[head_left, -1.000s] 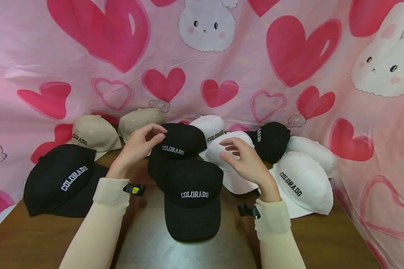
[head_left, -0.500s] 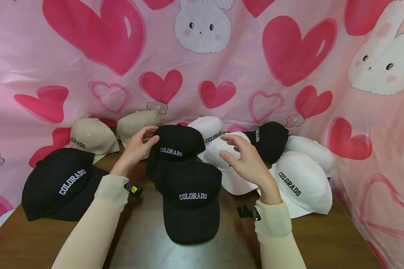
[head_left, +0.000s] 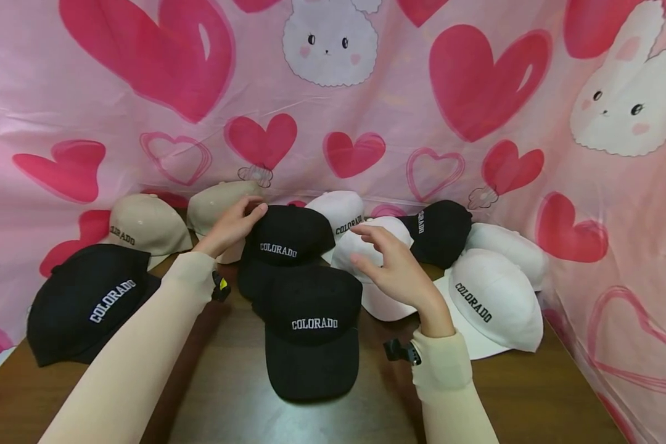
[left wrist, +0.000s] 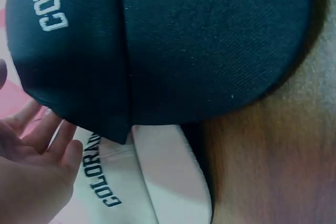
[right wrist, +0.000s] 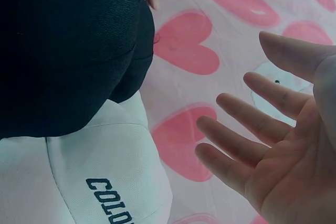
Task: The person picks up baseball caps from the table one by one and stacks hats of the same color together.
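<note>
Two black baseball caps with white COLORADO lettering stand in the middle of the table, one in front (head_left: 312,345) and one behind it (head_left: 291,231). My left hand (head_left: 233,228) is at the left side of the rear cap, thumb by its crown. In the left wrist view, the fingers (left wrist: 39,135) reach to the edge of a black cap (left wrist: 210,51), the tips partly hidden behind it. My right hand (head_left: 396,265) hovers over a white cap (head_left: 366,246), holding nothing. In the right wrist view its fingers (right wrist: 241,135) are spread, apart from the caps.
Beige caps (head_left: 147,225) stand at the back left, with a black cap (head_left: 78,302) in front of them. White caps (head_left: 494,299) and a black cap (head_left: 444,234) occupy the right. A pink heart-patterned cloth (head_left: 388,80) hangs behind the wooden table (head_left: 211,394).
My left hand has moved from above the rear black cap down and in to its left side. The right hand stays nearly where it was, and the caps have not moved.
</note>
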Action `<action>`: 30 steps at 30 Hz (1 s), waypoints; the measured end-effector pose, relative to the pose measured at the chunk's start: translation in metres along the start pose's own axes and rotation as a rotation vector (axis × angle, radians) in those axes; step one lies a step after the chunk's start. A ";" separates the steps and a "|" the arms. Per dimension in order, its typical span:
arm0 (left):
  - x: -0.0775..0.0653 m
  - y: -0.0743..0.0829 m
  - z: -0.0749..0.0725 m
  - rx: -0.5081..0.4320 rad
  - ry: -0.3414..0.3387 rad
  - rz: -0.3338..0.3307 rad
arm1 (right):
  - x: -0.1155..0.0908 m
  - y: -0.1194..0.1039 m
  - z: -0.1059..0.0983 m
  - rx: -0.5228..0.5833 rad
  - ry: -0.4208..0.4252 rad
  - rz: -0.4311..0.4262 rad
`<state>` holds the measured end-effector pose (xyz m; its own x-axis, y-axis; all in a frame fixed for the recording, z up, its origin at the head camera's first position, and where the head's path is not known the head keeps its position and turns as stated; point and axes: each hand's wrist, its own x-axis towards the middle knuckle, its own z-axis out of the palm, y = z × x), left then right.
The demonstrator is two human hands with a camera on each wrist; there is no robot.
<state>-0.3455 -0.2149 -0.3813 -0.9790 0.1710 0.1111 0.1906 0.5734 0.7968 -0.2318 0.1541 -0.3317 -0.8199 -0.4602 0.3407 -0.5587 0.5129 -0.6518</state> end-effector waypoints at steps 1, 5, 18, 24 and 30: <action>0.001 0.000 0.000 -0.001 -0.014 -0.004 | 0.000 -0.001 0.000 0.000 -0.004 0.004; 0.005 -0.002 0.001 -0.012 -0.064 -0.026 | 0.000 0.000 0.001 0.000 -0.017 0.020; 0.010 -0.010 -0.004 -0.029 -0.097 -0.053 | 0.000 0.002 0.000 -0.009 -0.020 0.030; 0.008 -0.015 -0.007 -0.042 -0.100 -0.064 | 0.000 0.002 0.000 -0.003 -0.025 0.041; 0.006 -0.015 -0.010 -0.029 -0.107 -0.058 | 0.000 0.003 0.000 0.001 -0.029 0.038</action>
<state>-0.3551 -0.2301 -0.3867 -0.9748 0.2233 0.0013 0.1297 0.5614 0.8173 -0.2332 0.1552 -0.3338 -0.8367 -0.4610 0.2956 -0.5267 0.5295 -0.6650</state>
